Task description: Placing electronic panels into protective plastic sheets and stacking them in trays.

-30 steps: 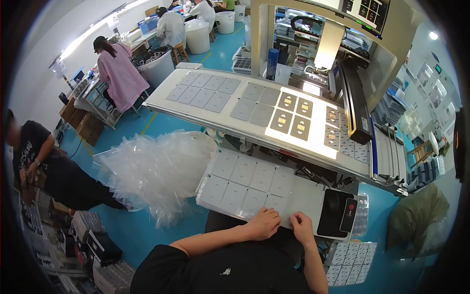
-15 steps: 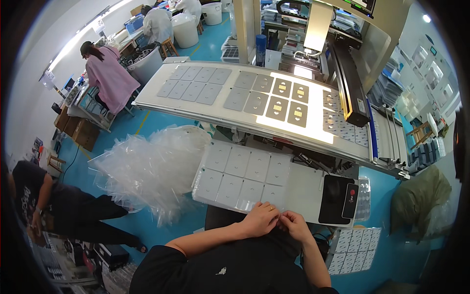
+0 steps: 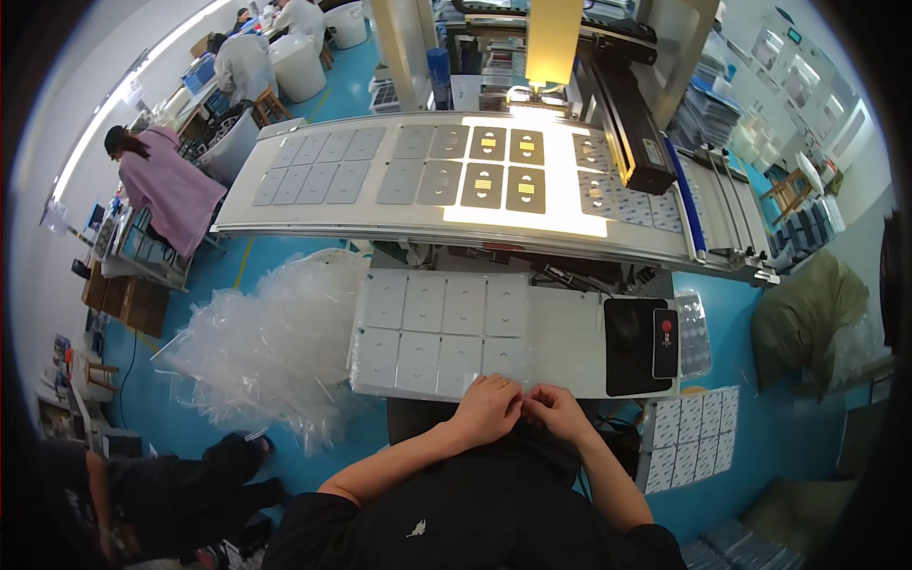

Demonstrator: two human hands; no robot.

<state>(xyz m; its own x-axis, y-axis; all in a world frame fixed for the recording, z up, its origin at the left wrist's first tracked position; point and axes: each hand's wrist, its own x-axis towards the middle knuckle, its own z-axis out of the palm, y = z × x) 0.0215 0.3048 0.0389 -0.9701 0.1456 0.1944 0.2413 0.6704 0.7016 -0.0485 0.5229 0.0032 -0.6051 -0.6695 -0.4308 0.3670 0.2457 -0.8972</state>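
Note:
My left hand [image 3: 488, 410] and my right hand [image 3: 559, 413] meet at the front edge of the small white table. Fingers on both are curled and pinched together, tips almost touching; whatever lies between them is too small or hidden to make out. Just beyond my left hand lies a stack of grey card sheets [image 3: 439, 330] under clear plastic, each sheet bearing several rounded rectangles. My left fingers are close to its near right corner; I cannot tell whether they touch it.
A black mat [image 3: 631, 332] and a phone-like device [image 3: 665, 344] lie at the table's right. Beyond stands a long machine bed [image 3: 418, 217] with card sheets under a lit gantry [image 3: 627, 123]. Clear plastic bags [image 3: 266, 332] heap at left. Co-workers are further left, including one in a pink coat [image 3: 171, 185].
My view has turned, so the table and machine now look straighter. Both hands remain pinched together at the table edge. The dark-clothed person at lower left has shifted toward the bottom of the view.

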